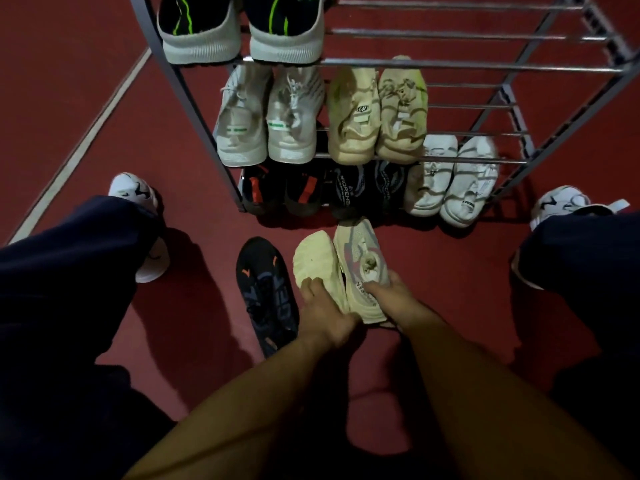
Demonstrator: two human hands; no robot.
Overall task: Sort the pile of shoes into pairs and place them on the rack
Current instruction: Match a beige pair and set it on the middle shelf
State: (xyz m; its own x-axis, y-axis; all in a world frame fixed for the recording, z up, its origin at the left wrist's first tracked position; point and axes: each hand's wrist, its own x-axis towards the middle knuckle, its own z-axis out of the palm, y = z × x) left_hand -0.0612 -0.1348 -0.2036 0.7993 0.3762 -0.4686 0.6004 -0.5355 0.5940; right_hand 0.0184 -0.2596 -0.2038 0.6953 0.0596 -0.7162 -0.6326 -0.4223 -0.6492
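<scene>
Two cream shoes sit side by side on the red floor (450, 271), just in front of the rack (485, 65). The left hand (325, 317) grips the heel of the sole-up shoe (317, 261), fingers curled over its pale tread. The right hand (391, 296) holds the heel end of the upright shoe (363, 258), thumb pressed on its side and fingers wrapped beneath; this one has grey and pink panels. The two shoes touch along their inner edges.

Just left of the left hand lies a black shoe (268, 292) with orange marks, alone on the floor, toe pointing to the rack. On the rack, the top tier holds a black pair with green stripes (239, 29); the middle tier holds a grey-white pair (270, 116) and beside it a beige pair (377, 112); the bottom tier holds a dark pair with red marks (280, 192), a black lettered pair (367, 188) and a white pair (450, 181). The right half of the top tier shows bare bars. Dark trouser legs (69, 289) and white sneakers (131, 188) frame the scene on both sides.
</scene>
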